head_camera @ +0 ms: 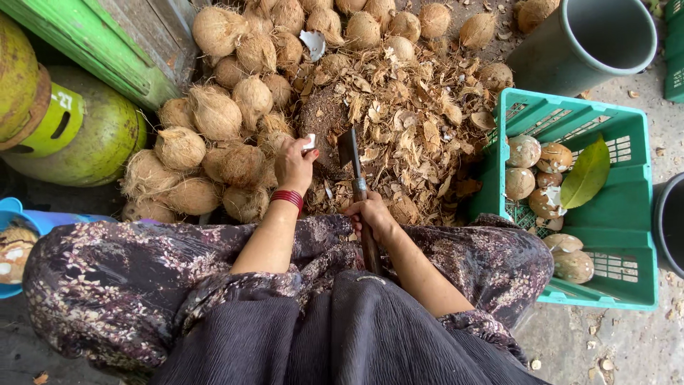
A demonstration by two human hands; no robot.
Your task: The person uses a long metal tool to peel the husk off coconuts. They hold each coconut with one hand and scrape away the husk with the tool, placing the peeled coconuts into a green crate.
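Observation:
My right hand grips the wooden handle of a cleaver, whose dark blade points away from me over the husk scraps. My left hand, with a red band at the wrist, holds a small white piece of coconout shell just left of the blade. A heap of brown hairy coconuts lies to the left and ahead. A mound of torn husk chips covers the ground in front of both hands.
A green plastic crate at the right holds several peeled coconuts and a green leaf. A grey bucket stands behind it. Green gas cylinders and a green board sit at the left, a blue basin beside my knee.

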